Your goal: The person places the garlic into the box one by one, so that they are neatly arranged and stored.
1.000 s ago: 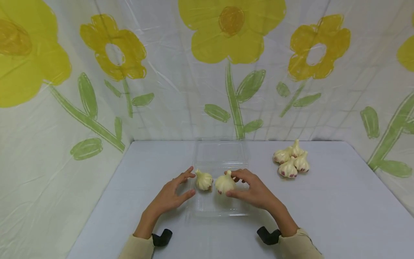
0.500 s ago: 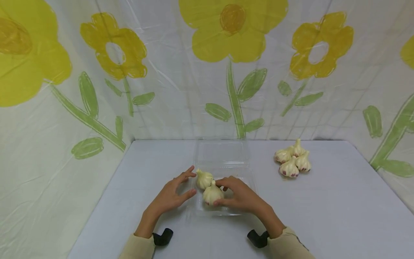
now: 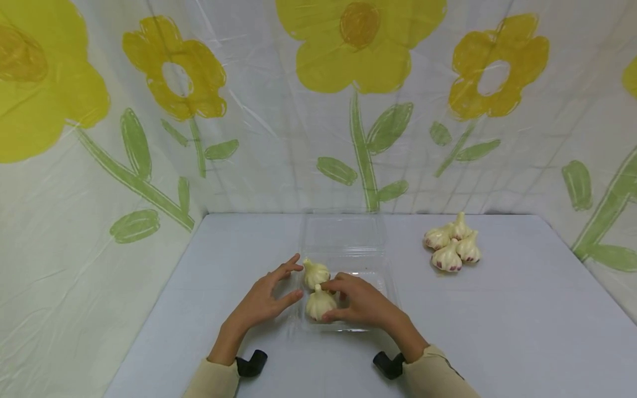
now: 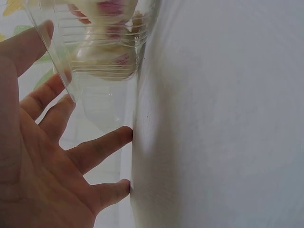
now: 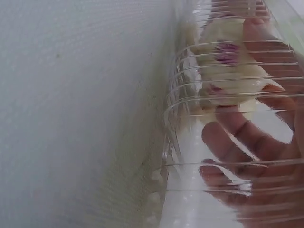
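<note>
a garlic bulb (image 3: 320,305) sits just below the middle of the head view, within the base of a clear plastic clamshell box (image 3: 343,232). its neck points toward the top of the frame, tilted slightly left, and its long axis follows that line. the right hand (image 3: 360,301) pinches it between thumb and fingers. a second bulb (image 3: 316,273) lies just above it in the frame. the left hand (image 3: 261,298), fingers spread, rests at the box's left side. four more bulbs (image 3: 446,258) cluster at the right of the frame, well apart from the box. all this is on a white-covered table (image 3: 497,320); behind and at the sides hangs a pale sheet (image 3: 269,166) printed with yellow flowers, cut off along the top. beige sleeves (image 3: 214,378) run out of the bottom edge. the right hand hides part of the base, and in both wrist views ribbed plastic distorts the garlic.
</note>
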Available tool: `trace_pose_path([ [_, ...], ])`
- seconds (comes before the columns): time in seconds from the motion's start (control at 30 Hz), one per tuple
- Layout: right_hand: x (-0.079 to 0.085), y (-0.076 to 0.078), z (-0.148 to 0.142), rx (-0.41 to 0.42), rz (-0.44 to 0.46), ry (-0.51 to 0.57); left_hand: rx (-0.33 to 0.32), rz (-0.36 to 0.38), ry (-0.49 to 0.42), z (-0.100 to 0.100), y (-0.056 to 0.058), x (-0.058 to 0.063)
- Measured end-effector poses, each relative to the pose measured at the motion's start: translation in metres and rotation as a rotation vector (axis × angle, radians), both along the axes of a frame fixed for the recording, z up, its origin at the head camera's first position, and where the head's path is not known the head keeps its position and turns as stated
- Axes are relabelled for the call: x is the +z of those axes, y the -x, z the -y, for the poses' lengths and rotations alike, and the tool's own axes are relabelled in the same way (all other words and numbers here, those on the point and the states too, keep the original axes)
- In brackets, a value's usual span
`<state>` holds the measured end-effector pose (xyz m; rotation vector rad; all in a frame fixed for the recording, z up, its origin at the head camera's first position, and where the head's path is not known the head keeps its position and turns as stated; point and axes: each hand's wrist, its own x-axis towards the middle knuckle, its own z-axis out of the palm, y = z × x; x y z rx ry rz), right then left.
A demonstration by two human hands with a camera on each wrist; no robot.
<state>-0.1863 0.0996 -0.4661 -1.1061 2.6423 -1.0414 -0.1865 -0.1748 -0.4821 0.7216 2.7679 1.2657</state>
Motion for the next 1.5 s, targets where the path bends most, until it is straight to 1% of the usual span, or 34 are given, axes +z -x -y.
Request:
trace_pose_path([
  [0.2, -0.002, 0.002, 0.003, 0.016, 0.045, 0.017, 0.006, 0.011, 0.006, -0.001, 0.001, -0.001],
  [0.53, -0.002, 0.001, 0.001, 0.037, 0.028, 0.088, 0.006, 0.01, 0.009, -0.002, 0.002, 0.0],
  [0.97, 0.002, 0.002, -0.002, 0.054, 0.052, 0.109, 0.005, -0.004, 0.007, -0.003, 0.001, 0.002],
  [1.13, 0.005, 0.001, -0.008, 0.031, 0.066, 0.115, 0.007, -0.006, 0.009, -0.002, 0.0, 0.002],
  [1.3, 0.007, -0.001, -0.021, 0.003, 0.079, 0.139, 0.012, -0.005, 0.007, -0.002, -0.002, 0.003],
  [1.4, 0.009, -0.001, -0.032, -0.032, 0.058, 0.15, 0.014, -0.015, 0.012, -0.002, -0.002, 0.003],
  [1.5, 0.01, -0.002, -0.043, -0.077, 0.001, 0.174, 0.008, -0.023, 0.011, -0.002, -0.002, 0.002],
])
